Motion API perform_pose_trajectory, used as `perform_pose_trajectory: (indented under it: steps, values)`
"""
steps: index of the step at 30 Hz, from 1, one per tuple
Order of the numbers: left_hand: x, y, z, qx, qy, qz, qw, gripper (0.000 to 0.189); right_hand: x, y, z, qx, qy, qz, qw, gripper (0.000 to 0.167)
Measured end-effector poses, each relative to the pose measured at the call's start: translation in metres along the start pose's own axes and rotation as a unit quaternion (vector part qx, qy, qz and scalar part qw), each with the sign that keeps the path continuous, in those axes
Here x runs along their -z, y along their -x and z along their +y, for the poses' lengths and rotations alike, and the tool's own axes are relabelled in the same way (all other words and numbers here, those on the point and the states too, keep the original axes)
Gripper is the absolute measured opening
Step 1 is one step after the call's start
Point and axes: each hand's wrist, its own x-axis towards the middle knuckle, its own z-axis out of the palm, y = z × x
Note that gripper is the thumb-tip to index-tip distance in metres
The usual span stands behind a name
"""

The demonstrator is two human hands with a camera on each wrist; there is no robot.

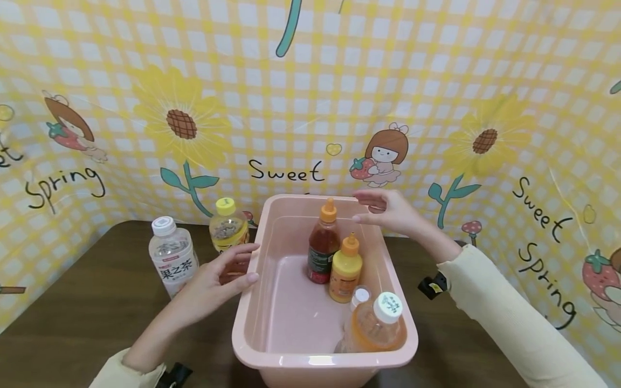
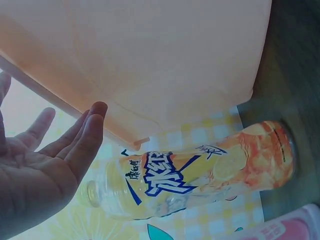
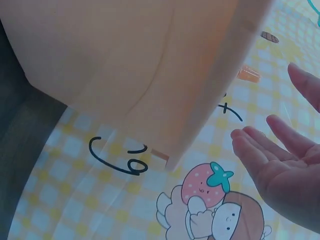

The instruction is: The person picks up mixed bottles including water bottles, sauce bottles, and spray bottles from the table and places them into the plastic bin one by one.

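Note:
A pink plastic tub (image 1: 286, 302) stands on the table. Inside, along its right side, are a red sauce bottle (image 1: 323, 242) with an orange nozzle cap, a yellow squeeze bottle (image 1: 346, 269), and a clear bottle (image 1: 373, 328) with a white cap and orange contents. Behind that one, a second white cap (image 1: 360, 295) shows. My left hand (image 1: 218, 280), fingers loosely bent, is at the tub's left rim; whether it touches is unclear. Over the back right corner is my right hand (image 1: 393, 213), fingers extended and holding nothing; in the right wrist view it looks apart from the rim.
Left of the tub stand a white-capped bottle (image 1: 172, 253) with a pale label and a yellow-capped iced tea bottle (image 2: 175, 175). Behind the dark wooden table (image 1: 63, 323) hangs a yellow checked cloth (image 1: 291, 108) with flowers and cartoon figures.

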Motion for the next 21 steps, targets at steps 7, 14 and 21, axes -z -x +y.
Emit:
perform_pose_trajectory:
  steps: [7, 14, 21]
  values:
    - [0.007, 0.001, 0.003, -0.001, -0.005, 0.007, 1.0, 0.047, 0.004, 0.015, 0.009, 0.005, -0.022, 0.006, 0.9997, 0.058]
    - [0.015, 0.006, 0.007, -0.008, -0.032, 0.027, 0.9991, 0.049, 0.002, 0.029, 0.016, -0.014, 0.006, 0.023, 0.9996, 0.063]
    - [0.03, 0.012, 0.013, 0.006, -0.097, 0.059, 0.9935, 0.051, -0.002, 0.041, 0.028, -0.034, -0.008, 0.028, 0.999, 0.065]
